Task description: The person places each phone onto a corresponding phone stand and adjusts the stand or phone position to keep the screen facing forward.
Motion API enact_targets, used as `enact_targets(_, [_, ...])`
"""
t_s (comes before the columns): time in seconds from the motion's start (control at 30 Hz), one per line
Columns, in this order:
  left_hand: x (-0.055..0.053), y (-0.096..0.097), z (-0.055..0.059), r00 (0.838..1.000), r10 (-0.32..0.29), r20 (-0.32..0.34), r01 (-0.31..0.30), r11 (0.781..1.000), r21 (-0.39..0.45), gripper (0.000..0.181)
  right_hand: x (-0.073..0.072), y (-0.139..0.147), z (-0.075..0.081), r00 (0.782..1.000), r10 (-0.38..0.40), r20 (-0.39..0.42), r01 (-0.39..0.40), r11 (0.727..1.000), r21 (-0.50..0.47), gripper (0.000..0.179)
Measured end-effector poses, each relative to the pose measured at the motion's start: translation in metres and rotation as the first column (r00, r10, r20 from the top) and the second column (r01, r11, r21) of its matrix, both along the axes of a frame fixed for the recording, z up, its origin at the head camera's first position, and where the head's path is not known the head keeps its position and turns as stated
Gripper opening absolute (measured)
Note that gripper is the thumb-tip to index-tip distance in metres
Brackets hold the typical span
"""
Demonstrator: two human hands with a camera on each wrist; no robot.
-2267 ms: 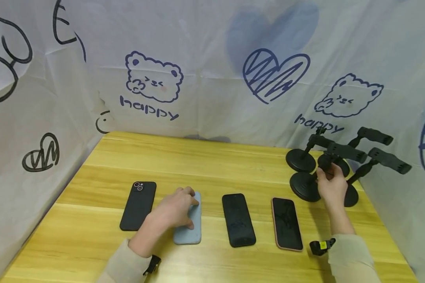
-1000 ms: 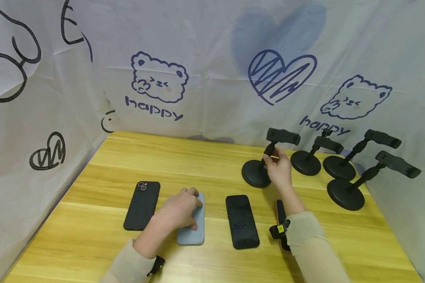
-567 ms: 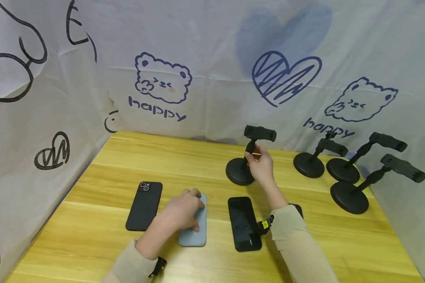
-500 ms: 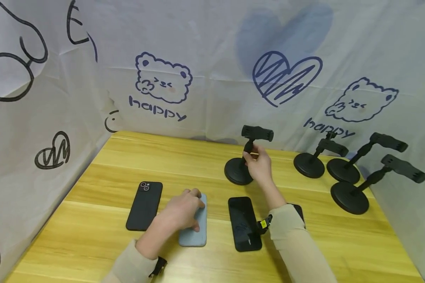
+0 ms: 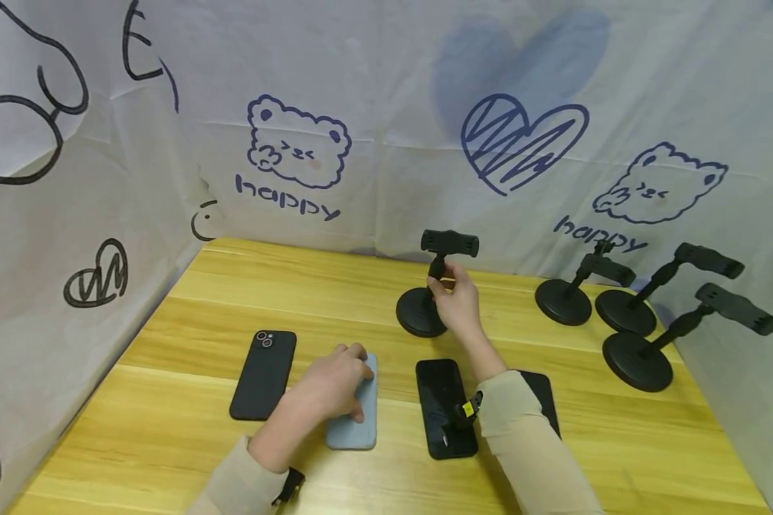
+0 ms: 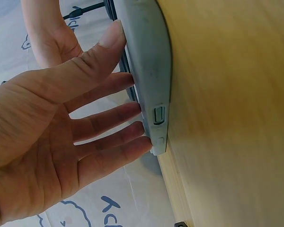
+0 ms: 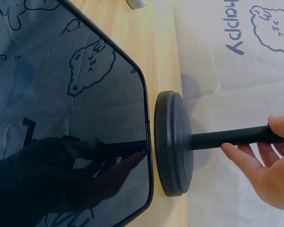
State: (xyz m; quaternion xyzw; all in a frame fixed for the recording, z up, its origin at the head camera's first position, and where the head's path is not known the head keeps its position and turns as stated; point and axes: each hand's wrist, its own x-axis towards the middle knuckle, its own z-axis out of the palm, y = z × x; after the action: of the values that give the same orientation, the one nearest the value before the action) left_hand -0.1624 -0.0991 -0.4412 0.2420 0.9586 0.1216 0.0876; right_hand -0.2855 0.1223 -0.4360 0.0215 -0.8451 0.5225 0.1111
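The right hand [image 5: 459, 304] grips a black stand [image 5: 417, 313]. The left hand [image 5: 331, 380], fingers extended, touches the blue phone [image 5: 353, 435] beneath it.

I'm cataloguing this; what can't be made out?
Head view: much of the rightmost phone, behind the right sleeve; part of the light blue phone, behind the left hand.
Left wrist view: that phone's end, cut by top edge.
Right wrist view: top of held stand, cut by right edge.
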Motion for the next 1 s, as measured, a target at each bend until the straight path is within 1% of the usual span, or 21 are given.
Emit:
enact_targets(0.07, [-0.001,0.001,0.001,1.0,-0.003,0.004,0.003,1.0,0.004,0.057,0.0,0.002,0.0,1.0,0.008,0.001,-0.008,1.0,-0.003,0.038])
enact_targets(0.23, [-0.005,0.002,0.003,1.0,-0.015,0.023,0.015,1.0,0.013,0.057,0.002,0.008,0.0,0.999,0.04,0.005,-0.04,0.998,-0.048,0.038])
enact_targets(0.3, [-0.009,0.003,0.005,0.999,-0.013,0.037,0.011,0.999,0.042,0.056,0.002,0.009,0.0,0.998,0.057,0.005,-0.057,0.996,-0.069,0.038])
enact_targets(0.37, [-0.015,0.004,0.008,0.999,-0.006,0.034,0.003,0.996,0.09,0.053,0.003,0.01,-0.001,0.997,0.076,0.004,-0.075,0.994,-0.085,0.038])
enact_targets(0.43, [-0.021,0.006,0.013,1.0,0.004,0.005,-0.005,0.986,0.168,0.05,0.002,0.011,-0.002,0.996,0.091,0.006,-0.09,0.991,-0.098,0.037])
enact_targets(0.5, [-0.03,0.008,0.021,0.997,0.015,-0.074,0.005,0.967,0.256,0.046,0.001,0.011,-0.003,0.995,0.099,0.005,-0.098,0.99,-0.102,0.037])
enact_targets(0.53, [-0.034,0.009,0.025,0.992,0.024,-0.125,0.015,0.954,0.299,0.043,0.001,0.011,-0.004,0.995,0.1,0.004,-0.099,0.99,-0.103,0.037])
enact_targets(0.57, [-0.039,0.011,0.029,0.984,0.036,-0.175,0.028,0.937,0.349,0.04,0.001,0.011,-0.004,0.995,0.099,0.002,-0.098,0.99,-0.102,0.037])
enact_targets(0.63, [-0.05,0.015,0.038,0.963,0.065,-0.262,0.06,0.895,0.442,0.034,0.0,0.011,-0.005,0.995,0.095,-0.003,-0.095,0.991,-0.096,0.036])
enact_targets(0.7, [-0.062,0.02,0.045,0.95,0.102,-0.294,0.069,0.853,0.517,0.03,0.0,0.012,-0.006,0.996,0.092,-0.011,-0.093,0.992,-0.089,0.035])
enact_targets(0.77, [-0.074,0.026,0.05,0.948,0.135,-0.288,0.064,0.806,0.589,0.029,-0.001,0.012,-0.006,0.996,0.092,-0.018,-0.093,0.992,-0.082,0.035])
enact_targets(0.83, [-0.087,0.034,0.054,0.954,0.159,-0.254,0.044,0.763,0.644,0.031,-0.001,0.012,-0.007,0.996,0.091,-0.026,-0.093,0.993,-0.077,0.035])
enact_targets(0.9, [-0.1,0.042,0.055,0.957,0.18,-0.226,0.028,0.72,0.694,0.033,-0.002,0.011,-0.008,0.995,0.09,-0.031,-0.092,0.993,-0.076,0.034])
enact_targets(1.0, [-0.118,0.054,0.055,0.966,0.182,-0.183,0.021,0.649,0.76,0.037,-0.003,0.011,-0.009,0.995,0.091,-0.038,-0.094,0.993,-0.078,0.034])
